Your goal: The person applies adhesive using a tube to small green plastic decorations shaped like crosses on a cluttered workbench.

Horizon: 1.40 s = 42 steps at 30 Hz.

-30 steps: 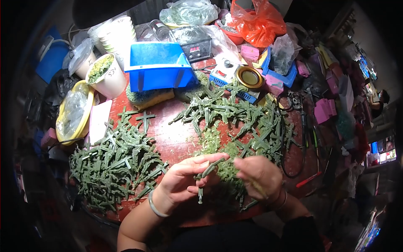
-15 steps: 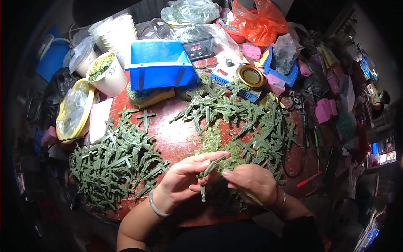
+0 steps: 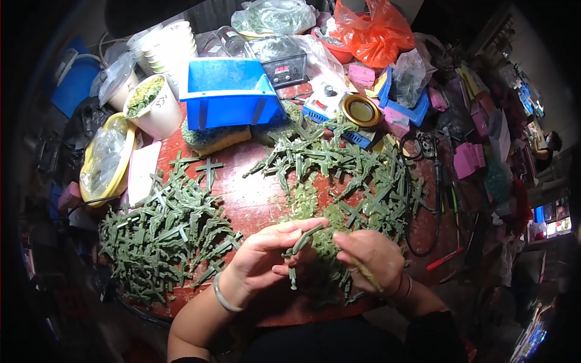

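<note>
My left hand (image 3: 255, 259) pinches a small green cross (image 3: 306, 238) between thumb and fingers, above the near middle of the table. It looks like wax, and its lower end (image 3: 293, 279) hangs below the fingers. To its right, my right hand (image 3: 376, 257) is closed around a thin yellowish stick-like tool (image 3: 365, 275); the tool's tip cannot be made out. A small gap separates this hand from the cross. Left of my hands lies a heap of green crosses (image 3: 166, 239), many bearing figures. A second heap of crosses (image 3: 330, 154) curves along the far right, around pale green shavings (image 3: 302, 202).
At the back, a blue bin (image 3: 230, 109) rests on a sponge (image 3: 221, 142). Beside it stand a white bucket (image 3: 158, 115), a control box with dials (image 3: 327, 100) and a brown round dish (image 3: 361, 110). A black cable (image 3: 411, 236) loops near a red pen (image 3: 445, 259) at right.
My right hand has drawn back slightly to the right, away from the cross, and more of the yellowish tool shows. My left hand keeps the cross almost still.
</note>
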Tool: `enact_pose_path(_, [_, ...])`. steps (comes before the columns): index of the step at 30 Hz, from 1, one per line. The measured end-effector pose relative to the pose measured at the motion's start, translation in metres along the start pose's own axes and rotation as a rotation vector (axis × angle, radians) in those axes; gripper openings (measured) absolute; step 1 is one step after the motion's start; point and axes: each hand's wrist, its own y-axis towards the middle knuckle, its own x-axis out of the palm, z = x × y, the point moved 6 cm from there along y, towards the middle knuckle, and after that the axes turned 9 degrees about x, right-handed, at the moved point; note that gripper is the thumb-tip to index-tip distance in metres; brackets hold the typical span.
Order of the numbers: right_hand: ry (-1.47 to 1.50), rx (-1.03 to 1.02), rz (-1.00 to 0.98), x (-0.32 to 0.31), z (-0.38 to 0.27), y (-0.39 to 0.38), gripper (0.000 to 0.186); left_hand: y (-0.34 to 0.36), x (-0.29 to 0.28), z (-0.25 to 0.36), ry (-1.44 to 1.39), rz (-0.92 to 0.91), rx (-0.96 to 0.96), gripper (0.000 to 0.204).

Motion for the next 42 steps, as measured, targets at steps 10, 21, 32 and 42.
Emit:
enact_pose_path(10, [-0.012,0.008,-0.024,0.002,0.001,-0.001,0.035,0.001,0.002,0.000,0.060,0.010,0.029,0.054])
enact_pose_path(21, [-0.039,0.015,0.098,-0.006,0.005,-0.002,0.043,0.001,0.003,0.000,0.088,-0.063,0.026,0.053])
enact_pose_path(32, [0.078,0.039,0.026,-0.005,0.004,-0.003,0.039,0.001,0.000,0.001,0.201,-0.002,0.045,0.050])
enact_pose_path(42, [0.111,0.028,0.015,-0.007,0.001,-0.001,0.040,0.000,0.001,0.001,0.271,-0.039,0.067,0.048])
